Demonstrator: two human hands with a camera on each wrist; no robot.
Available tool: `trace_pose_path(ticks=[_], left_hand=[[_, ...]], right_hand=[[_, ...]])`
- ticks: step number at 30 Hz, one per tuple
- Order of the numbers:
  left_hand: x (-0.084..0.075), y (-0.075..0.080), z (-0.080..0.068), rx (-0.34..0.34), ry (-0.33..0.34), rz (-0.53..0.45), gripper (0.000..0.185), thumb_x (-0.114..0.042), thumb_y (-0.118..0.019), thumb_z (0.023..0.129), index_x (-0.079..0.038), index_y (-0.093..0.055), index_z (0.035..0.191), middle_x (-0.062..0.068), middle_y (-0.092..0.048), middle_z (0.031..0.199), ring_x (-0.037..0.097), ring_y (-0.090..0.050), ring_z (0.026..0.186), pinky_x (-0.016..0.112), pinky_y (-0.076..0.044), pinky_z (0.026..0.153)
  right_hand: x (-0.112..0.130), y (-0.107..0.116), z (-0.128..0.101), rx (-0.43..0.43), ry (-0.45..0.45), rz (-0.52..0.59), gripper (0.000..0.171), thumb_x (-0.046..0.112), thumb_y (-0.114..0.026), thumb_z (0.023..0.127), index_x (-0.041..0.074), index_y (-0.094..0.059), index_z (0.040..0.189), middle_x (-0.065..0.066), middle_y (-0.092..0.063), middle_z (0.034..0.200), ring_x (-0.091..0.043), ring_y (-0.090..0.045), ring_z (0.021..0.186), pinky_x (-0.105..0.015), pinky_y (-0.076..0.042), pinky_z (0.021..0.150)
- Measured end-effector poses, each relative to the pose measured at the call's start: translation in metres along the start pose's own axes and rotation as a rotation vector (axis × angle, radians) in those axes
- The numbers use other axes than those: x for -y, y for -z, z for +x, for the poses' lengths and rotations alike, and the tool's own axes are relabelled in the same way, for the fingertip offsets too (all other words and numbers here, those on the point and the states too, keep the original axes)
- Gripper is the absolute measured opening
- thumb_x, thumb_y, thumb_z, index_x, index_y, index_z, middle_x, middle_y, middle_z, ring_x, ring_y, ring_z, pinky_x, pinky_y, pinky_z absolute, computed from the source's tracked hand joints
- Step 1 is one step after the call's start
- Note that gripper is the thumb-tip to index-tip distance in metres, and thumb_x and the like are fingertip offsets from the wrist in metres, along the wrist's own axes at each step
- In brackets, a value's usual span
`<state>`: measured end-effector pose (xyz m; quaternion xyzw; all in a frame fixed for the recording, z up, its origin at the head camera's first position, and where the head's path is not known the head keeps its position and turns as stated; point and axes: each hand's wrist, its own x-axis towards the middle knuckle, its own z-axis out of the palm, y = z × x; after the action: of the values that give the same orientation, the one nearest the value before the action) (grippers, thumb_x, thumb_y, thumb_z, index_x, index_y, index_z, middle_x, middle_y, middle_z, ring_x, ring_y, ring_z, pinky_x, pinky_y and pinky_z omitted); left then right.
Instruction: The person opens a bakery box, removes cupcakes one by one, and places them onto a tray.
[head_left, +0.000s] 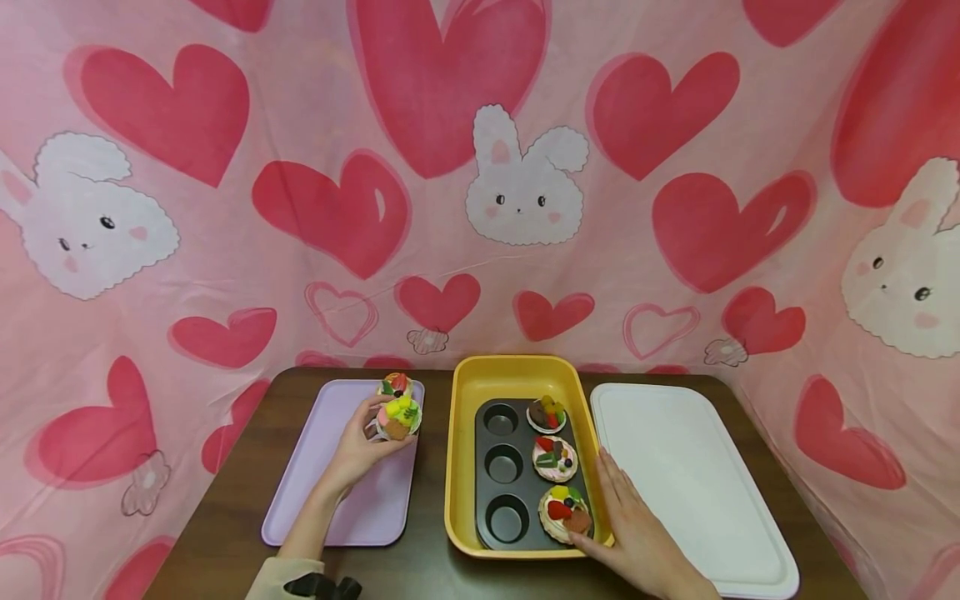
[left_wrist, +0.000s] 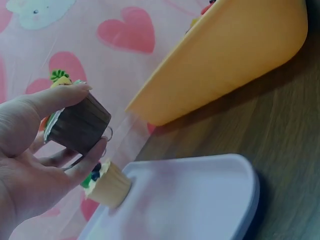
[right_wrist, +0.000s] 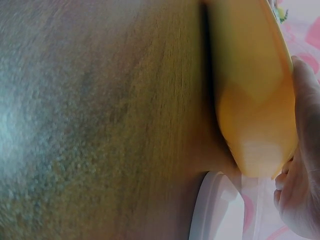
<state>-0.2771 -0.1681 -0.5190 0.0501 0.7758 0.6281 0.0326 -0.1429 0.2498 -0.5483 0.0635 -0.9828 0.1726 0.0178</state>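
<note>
Cupcake (head_left: 399,417) pinched in left hand (head_left: 358,450) above lilac tray (head_left: 330,500); right hand (head_left: 637,533), fingers straight, on yellow tray (head_left: 459,467).

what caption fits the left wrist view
Left hand holds a brown cupcake above a purple tray, beside a yellow tub.

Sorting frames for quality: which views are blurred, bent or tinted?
Head view: sharp and evenly lit, though the backdrop bows outward. Left wrist view: bluish cast, left hand and cupcake fairly clear. Right wrist view: table smeared, yellow tray soft, too close.
</note>
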Motion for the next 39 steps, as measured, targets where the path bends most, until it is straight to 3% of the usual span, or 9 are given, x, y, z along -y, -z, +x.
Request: trace_pose_path(ticks=[5, 12, 19, 27, 39], left_hand=[[0.001, 0.011, 0.001, -0.046, 0.023, 0.021, 0.082, -0.016, -0.086, 0.074, -0.015, -0.039, 0.141, 0.016, -0.050, 0.135, 0.028, -0.058, 0.114, 0.017, -0.052, 0.082], [0.003, 0.024, 0.006, -0.099, 0.005, 0.036, 0.079, -0.014, -0.085, 0.075, -0.013, -0.040, 0.140, 0.016, -0.052, 0.133, 0.016, -0.059, 0.107, 0.015, -0.052, 0.080], [0.008, 0.034, 0.012, -0.138, 0.024, 0.012, 0.078, -0.012, -0.084, 0.077, -0.013, -0.040, 0.141, 0.017, -0.047, 0.136, 0.026, -0.055, 0.114, 0.012, -0.050, 0.081], [0.021, 0.045, 0.024, -0.186, 0.007, 0.023, 0.075, -0.005, -0.081, 0.078, -0.010, -0.039, 0.141, 0.016, -0.048, 0.127, 0.007, -0.058, 0.090, 0.014, -0.051, 0.075], [0.029, 0.060, 0.046, -0.252, 0.103, 0.119, 0.078, -0.016, -0.079, 0.083, -0.007, -0.031, 0.144, 0.021, -0.041, 0.136, 0.024, -0.050, 0.109, 0.010, -0.044, 0.074]], right_hand=[[0.000, 0.000, -0.001, -0.003, 0.004, 0.000, 0.119, 0.083, -0.055, 0.072, 0.016, -0.009, 0.159, -0.004, -0.010, 0.166, -0.030, -0.023, 0.150, -0.056, -0.031, 0.115], [0.000, -0.001, -0.001, -0.008, 0.002, -0.008, 0.118, 0.085, -0.053, 0.073, 0.016, -0.009, 0.159, -0.005, -0.010, 0.166, -0.031, -0.025, 0.149, -0.058, -0.032, 0.114], [-0.001, -0.004, -0.001, -0.019, 0.008, -0.003, 0.118, 0.084, -0.053, 0.073, 0.016, -0.009, 0.159, -0.005, -0.010, 0.166, -0.031, -0.024, 0.149, -0.057, -0.031, 0.115], [-0.002, -0.004, 0.000, -0.006, -0.002, -0.004, 0.118, 0.085, -0.052, 0.073, 0.017, -0.007, 0.159, -0.004, -0.007, 0.167, -0.031, -0.023, 0.150, -0.059, -0.032, 0.113], [-0.002, -0.003, -0.001, -0.009, 0.002, -0.008, 0.119, 0.085, -0.052, 0.073, 0.016, -0.007, 0.159, -0.005, -0.009, 0.166, -0.032, -0.025, 0.149, -0.059, -0.033, 0.112]])
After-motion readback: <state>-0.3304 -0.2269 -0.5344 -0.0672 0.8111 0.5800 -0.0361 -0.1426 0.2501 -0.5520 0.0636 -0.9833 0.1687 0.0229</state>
